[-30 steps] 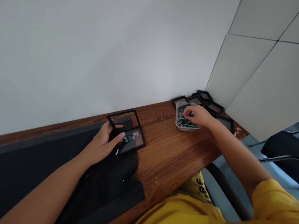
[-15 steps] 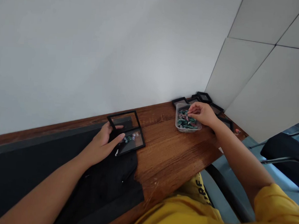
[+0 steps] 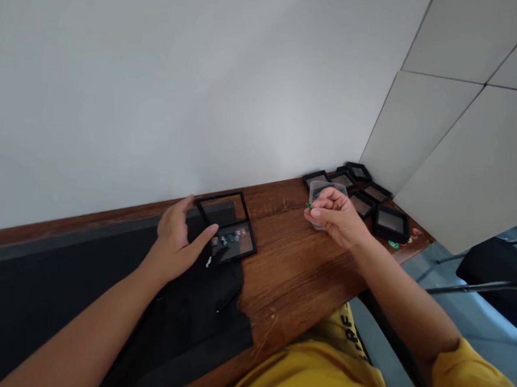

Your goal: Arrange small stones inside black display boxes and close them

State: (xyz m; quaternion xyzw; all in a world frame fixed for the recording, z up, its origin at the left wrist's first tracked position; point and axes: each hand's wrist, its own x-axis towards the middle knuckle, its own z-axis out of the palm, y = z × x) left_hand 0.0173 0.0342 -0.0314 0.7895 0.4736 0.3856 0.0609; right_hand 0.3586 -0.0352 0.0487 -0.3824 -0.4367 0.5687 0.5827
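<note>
A black hinged display case [image 3: 252,245] lies open, its clear-windowed lid [image 3: 242,204] tilted up at the back. Several small green and pinkish pieces [image 3: 237,235] rest inside it. My left hand [image 3: 177,235] is at the case's left side, fingers spread, with the thumb tip against its left edge. Between the thumb and fingers of my right hand [image 3: 338,217] a small green piece [image 3: 308,206] is pinched; its kind is too small to make out. Behind that hand stands a clear plastic tub [image 3: 329,187], its contents mostly hidden.
Several black frames [image 3: 392,220] lie at the table's far right end, with small coloured bits [image 3: 394,244] beside them. A black mat [image 3: 190,312] covers the left of the wooden table [image 3: 280,265]. A white wall [image 3: 203,96] runs behind; a dark chair [image 3: 497,266] stands right.
My right hand has come up out of the tub and leftward, now with a small green piece in its fingertips. The left hand's fingers have drawn back from the lid and spread.
</note>
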